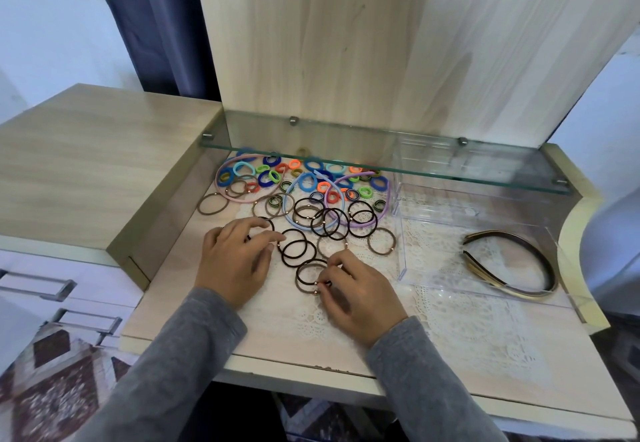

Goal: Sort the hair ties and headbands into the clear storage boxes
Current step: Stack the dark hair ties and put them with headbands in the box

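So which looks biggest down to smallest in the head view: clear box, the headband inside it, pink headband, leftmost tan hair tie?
Clear storage box, largest.
Brown-and-gold headband next.
Pink headband looks slightly smaller, but it lies farther away, so that's unsure.
Tan hair tie, smallest.

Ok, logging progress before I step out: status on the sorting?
Right hand pinches brown hair tie. Left hand on dark ties, grip unclear. Dark headbands in clear box. Glass shelf overhangs colourful ties.

A white lace mat (460, 324) covers my pale wood tabletop (540, 365). A glass shelf (381, 166) runs along the far side against a tall wooden panel (346, 43). Far left hangs a dark curtain (149, 26); near left, metal-handled drawers (41, 286) and a patterned rug (59, 382).
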`<state>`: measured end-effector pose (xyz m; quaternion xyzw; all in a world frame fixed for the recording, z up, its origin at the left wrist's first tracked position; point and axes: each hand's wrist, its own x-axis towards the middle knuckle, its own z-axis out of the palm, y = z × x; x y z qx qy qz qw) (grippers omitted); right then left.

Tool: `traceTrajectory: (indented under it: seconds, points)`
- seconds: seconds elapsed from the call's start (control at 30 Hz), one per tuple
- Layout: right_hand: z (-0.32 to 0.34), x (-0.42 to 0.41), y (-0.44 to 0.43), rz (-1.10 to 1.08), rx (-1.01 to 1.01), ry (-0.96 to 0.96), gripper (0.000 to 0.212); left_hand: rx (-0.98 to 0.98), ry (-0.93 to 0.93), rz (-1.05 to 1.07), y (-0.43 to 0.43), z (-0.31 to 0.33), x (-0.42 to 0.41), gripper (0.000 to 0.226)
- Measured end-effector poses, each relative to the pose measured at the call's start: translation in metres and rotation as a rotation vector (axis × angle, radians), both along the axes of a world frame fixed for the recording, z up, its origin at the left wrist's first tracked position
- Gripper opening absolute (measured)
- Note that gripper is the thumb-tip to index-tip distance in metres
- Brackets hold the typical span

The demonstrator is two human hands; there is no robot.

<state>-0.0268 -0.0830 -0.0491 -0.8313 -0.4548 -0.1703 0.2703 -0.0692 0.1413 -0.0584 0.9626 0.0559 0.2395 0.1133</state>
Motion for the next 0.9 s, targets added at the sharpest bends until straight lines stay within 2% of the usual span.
traceTrajectory:
  seconds: [0.3,0.43,0.57,0.63,0.83,0.9]
  points:
    - [0.0,0.0,0.001,0.003,-0.058,0.028,0.012,0.046,0.084,-0.076,0.009,0.011,0.009,0.028]
    - [-0.003,0.006,-0.002,-0.144,0.032,0.039,0.015,0.062,0.064,-0.1,0.013,0.016,0.013,0.031]
    - [-0.013,0.015,0.0,-0.334,0.059,0.117,0.034,0.096,0.099,-0.114,0.017,0.02,0.017,0.026]
    - [-0.015,0.016,0.001,-0.381,0.037,0.136,0.037,0.103,0.118,-0.137,0.019,0.02,0.018,0.025]
    - [-0.01,0.014,0.002,-0.381,0.045,0.119,0.007,0.074,0.124,-0.165,0.024,0.019,0.021,0.017]
    - [-0.01,0.013,0.001,-0.371,0.051,0.122,0.005,0.067,0.117,-0.178,0.025,0.018,0.02,0.014]
